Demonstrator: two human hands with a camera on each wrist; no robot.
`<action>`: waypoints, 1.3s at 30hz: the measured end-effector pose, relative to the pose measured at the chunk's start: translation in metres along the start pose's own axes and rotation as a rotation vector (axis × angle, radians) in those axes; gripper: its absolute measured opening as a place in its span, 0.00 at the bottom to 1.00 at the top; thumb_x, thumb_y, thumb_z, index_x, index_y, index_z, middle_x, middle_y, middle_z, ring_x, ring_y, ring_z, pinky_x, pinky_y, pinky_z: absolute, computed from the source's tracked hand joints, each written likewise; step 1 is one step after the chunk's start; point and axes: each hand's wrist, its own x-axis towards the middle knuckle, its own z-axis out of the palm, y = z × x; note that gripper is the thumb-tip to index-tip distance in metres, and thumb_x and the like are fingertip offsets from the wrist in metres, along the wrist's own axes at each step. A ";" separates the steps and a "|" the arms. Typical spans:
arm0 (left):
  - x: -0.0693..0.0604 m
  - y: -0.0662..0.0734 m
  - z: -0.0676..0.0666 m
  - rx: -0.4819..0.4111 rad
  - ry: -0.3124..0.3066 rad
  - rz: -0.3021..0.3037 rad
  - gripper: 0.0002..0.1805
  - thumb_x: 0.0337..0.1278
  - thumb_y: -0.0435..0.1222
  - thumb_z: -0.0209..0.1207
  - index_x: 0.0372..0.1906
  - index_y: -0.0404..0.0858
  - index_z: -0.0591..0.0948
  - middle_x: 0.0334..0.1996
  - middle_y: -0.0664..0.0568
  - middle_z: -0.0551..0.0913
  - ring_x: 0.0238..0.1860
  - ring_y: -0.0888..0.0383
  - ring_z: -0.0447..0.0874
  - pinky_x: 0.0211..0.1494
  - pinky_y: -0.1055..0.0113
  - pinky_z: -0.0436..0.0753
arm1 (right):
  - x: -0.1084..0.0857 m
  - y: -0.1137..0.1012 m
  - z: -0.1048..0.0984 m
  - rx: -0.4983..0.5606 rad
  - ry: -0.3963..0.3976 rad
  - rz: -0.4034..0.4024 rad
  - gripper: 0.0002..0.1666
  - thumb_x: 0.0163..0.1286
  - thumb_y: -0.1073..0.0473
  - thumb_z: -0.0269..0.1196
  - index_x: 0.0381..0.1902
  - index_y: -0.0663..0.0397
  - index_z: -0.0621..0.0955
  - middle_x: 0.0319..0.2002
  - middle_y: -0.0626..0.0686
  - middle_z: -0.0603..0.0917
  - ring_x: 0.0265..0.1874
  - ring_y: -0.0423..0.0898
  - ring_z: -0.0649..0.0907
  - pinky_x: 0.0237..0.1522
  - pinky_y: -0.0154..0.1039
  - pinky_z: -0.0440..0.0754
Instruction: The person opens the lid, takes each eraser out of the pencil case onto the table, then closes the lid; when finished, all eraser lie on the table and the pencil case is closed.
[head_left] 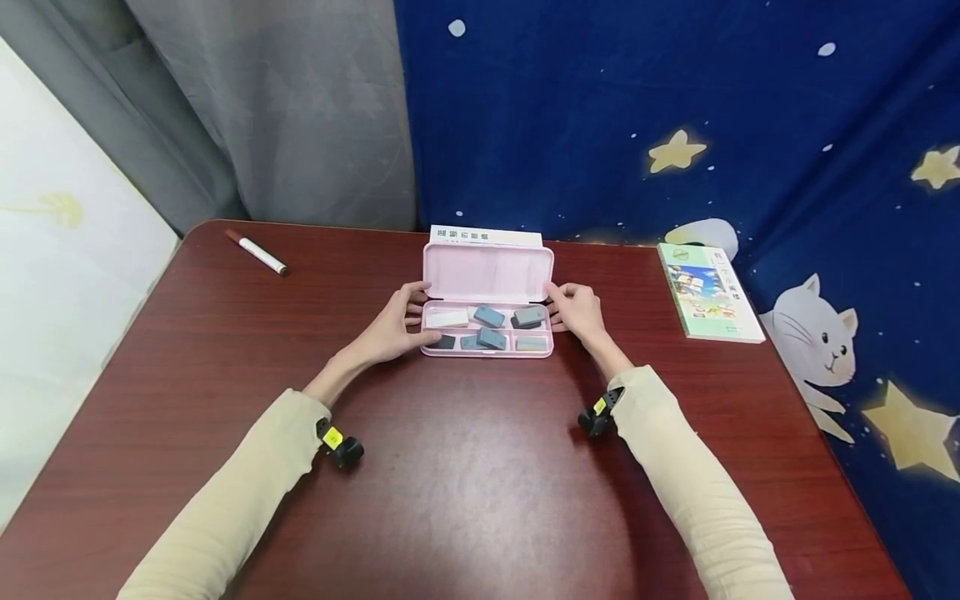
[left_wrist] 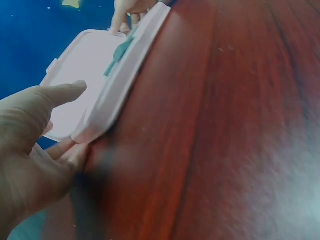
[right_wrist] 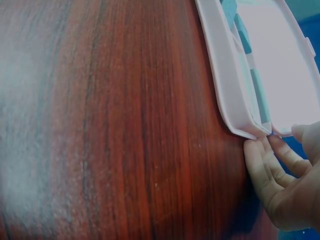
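A pink pencil case lies with its lid raised at the back. Grey-blue erasers and a white block sit in its compartments. My left hand is at the case's left end; its fingers touch the end wall, and the thumb extends above the case without gripping it. At the opposite end, fingers of my right hand touch the end wall. The right thumb lies by the lid's corner.
Behind the lid stands a white box with dark lettering. A book lies at the back right of the brown table, and a white marker at the back left. Curtains hang behind the table.
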 end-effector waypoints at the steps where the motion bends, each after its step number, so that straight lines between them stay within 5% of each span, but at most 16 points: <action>1: -0.001 -0.001 0.001 0.004 -0.005 0.012 0.47 0.47 0.28 0.71 0.70 0.31 0.56 0.57 0.31 0.64 0.56 0.38 0.68 0.61 0.48 0.71 | 0.000 0.000 0.000 0.001 -0.002 -0.001 0.24 0.73 0.48 0.57 0.40 0.68 0.82 0.30 0.62 0.85 0.17 0.41 0.83 0.23 0.39 0.84; 7: -0.004 -0.004 0.001 0.054 -0.023 0.046 0.58 0.39 0.30 0.76 0.74 0.31 0.50 0.58 0.34 0.64 0.55 0.42 0.65 0.60 0.51 0.72 | 0.000 -0.001 -0.001 -0.011 -0.009 0.001 0.25 0.72 0.47 0.57 0.40 0.68 0.82 0.30 0.63 0.85 0.17 0.41 0.83 0.23 0.39 0.84; 14: -0.005 -0.002 -0.002 0.118 -0.045 0.017 0.72 0.34 0.33 0.78 0.76 0.38 0.36 0.58 0.37 0.64 0.51 0.46 0.67 0.55 0.53 0.74 | 0.000 0.001 0.000 -0.001 -0.004 0.016 0.25 0.72 0.46 0.57 0.40 0.68 0.82 0.29 0.63 0.85 0.17 0.41 0.83 0.23 0.38 0.84; 21: -0.003 -0.004 -0.001 0.108 -0.049 0.040 0.67 0.35 0.30 0.77 0.76 0.31 0.41 0.56 0.36 0.64 0.52 0.45 0.67 0.56 0.54 0.74 | -0.001 0.000 -0.001 -0.001 -0.003 0.005 0.25 0.72 0.48 0.57 0.42 0.69 0.82 0.30 0.63 0.85 0.17 0.39 0.83 0.23 0.38 0.84; 39: -0.003 -0.004 -0.001 0.121 -0.066 0.002 0.67 0.37 0.32 0.77 0.76 0.35 0.41 0.57 0.37 0.63 0.54 0.47 0.67 0.61 0.55 0.72 | -0.002 0.000 -0.003 0.031 -0.035 0.001 0.17 0.73 0.57 0.57 0.44 0.69 0.81 0.32 0.64 0.84 0.18 0.40 0.83 0.25 0.38 0.84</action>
